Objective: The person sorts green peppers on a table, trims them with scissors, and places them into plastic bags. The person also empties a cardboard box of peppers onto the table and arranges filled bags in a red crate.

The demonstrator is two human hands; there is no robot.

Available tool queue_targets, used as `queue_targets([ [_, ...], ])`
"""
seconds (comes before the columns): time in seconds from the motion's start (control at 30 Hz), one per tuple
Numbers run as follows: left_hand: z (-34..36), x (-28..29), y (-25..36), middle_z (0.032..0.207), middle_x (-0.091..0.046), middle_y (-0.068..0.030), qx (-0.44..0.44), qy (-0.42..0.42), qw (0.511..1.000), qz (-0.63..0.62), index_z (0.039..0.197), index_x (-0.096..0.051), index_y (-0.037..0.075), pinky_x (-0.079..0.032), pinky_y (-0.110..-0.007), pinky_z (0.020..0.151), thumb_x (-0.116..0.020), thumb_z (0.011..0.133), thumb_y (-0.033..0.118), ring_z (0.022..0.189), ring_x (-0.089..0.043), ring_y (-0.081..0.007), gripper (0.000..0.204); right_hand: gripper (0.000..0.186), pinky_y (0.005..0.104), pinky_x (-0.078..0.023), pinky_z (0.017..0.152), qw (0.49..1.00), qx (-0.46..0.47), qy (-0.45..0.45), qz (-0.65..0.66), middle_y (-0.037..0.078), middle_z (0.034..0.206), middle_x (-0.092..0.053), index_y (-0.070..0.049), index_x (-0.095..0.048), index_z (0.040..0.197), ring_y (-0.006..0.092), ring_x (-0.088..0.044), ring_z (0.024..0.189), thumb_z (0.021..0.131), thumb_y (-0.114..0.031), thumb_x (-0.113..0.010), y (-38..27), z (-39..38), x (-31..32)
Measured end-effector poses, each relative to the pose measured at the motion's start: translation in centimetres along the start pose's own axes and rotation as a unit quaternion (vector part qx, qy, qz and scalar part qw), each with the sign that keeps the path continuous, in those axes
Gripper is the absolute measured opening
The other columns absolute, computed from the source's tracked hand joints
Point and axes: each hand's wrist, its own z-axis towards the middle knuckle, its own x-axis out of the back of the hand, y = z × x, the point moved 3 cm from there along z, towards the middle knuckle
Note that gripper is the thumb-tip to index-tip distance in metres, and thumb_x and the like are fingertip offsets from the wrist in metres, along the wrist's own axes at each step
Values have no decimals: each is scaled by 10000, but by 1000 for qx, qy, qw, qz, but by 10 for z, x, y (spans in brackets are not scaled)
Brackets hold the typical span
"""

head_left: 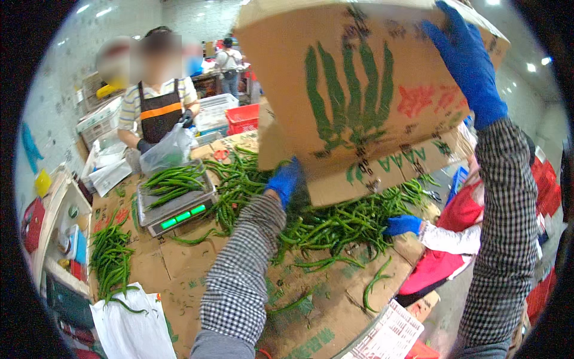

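Note:
A large cardboard box (275,54) with green peppers printed on its side is tilted up over the table. My right hand (469,66), in a blue glove, is closed on its upper right edge. My left hand (284,180), also blue-gloved, grips the box low at its left edge; some of its fingers are hidden behind the cardboard. Under the box spreads a heap of long green chili peppers (341,224). Left of my left forearm, more peppers (173,182) lie on a digital scale (182,219) with a lit green display.
A cardboard-covered table (161,263) carries another pepper pile (112,257) and a white sheet (133,323). Across it, a person in an apron holds a clear plastic bag (167,149). At right, another person's blue-gloved hand (403,225) touches the heap. A red crate (242,119) stands behind.

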Motion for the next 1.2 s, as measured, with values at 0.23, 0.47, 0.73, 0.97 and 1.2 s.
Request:
queue_targets([
  [0.23, 12, -25, -18, 1175, -548, -228, 112, 31, 991, -62, 1253, -425, -25, -434, -436, 893, -270, 955, 165, 1036, -547, -376, 386, 550, 364, -422, 895, 999, -35, 37, -10, 164, 1089, -595, -121, -415, 1333, 252, -528, 1068, 864, -347, -592, 10, -24, 10],
  [0.47, 47, 22, 10, 1236, -510, -214, -57, 97, 994, 13, 1256, -434, -25, -401, -408, 944, -273, 980, 301, 1145, -480, -331, 456, 660, 378, -417, 914, 995, 1, 99, 22, 153, 1163, -560, -92, -385, 1358, 274, -528, 1058, 796, -252, -693, -1, -13, 52],
  [0.73, 46, 40, 65, 1377, -393, -84, 32, -40, 894, -445, 1382, -314, 80, -324, -347, 1045, -297, 969, 202, 1243, -398, -272, 430, 550, 422, -351, 976, 978, 163, 17, -127, 94, 1342, -421, -320, -494, 1279, 294, -392, 1240, 755, -259, -652, -114, -54, 38],
  [0.97, 52, 34, -60, 1256, -501, -121, -121, -120, 920, -353, 1301, -403, 47, -412, -362, 932, -424, 897, 169, 1105, -512, -266, 423, 540, 450, -341, 986, 969, 108, -21, -223, 107, 1374, -384, -367, -397, 1340, 310, -364, 1270, 838, -243, -551, -94, -44, -27],
  [1.2, -44, 19, 27, 874, -680, -158, 262, -336, 872, -242, 1063, -557, -5, -518, -310, 566, -512, 904, 266, 674, -658, -225, 318, 511, 467, -371, 959, 967, 7, -205, -154, 133, 1344, -411, -248, -457, 1290, 306, -398, 1232, 804, -320, -596, -35, -83, -45],
])
